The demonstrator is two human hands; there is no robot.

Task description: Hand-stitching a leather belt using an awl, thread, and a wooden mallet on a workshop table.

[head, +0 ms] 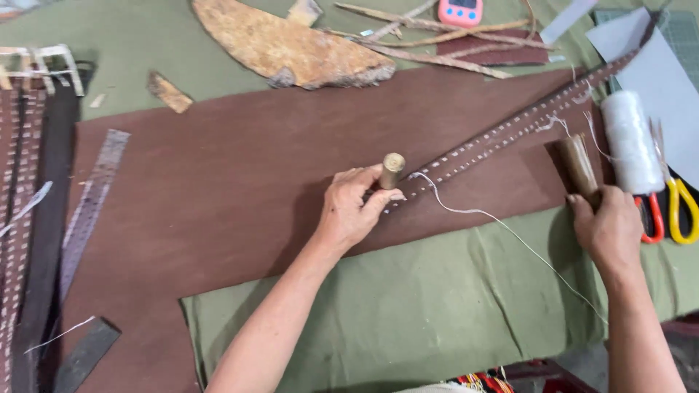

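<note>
My left hand [354, 207] grips a short brass-coloured metal punch [392, 171], held upright on the end of a long brown leather strap [510, 131] stitched with white thread. The strap runs up to the right across a large brown leather sheet [233, 175]. My right hand [608, 225] holds the handle of a wooden mallet [579, 166] lying at the sheet's right edge. A loose white thread [502, 225] trails from the strap down to the right.
A white thread spool [630, 142] and scissors with yellow and red handles [673, 207] lie at the right. Leather scraps [291, 44], strips and a pink timer [460, 11] are at the back. Stitched belts [29, 218] lie at the left on green cloth [408, 306].
</note>
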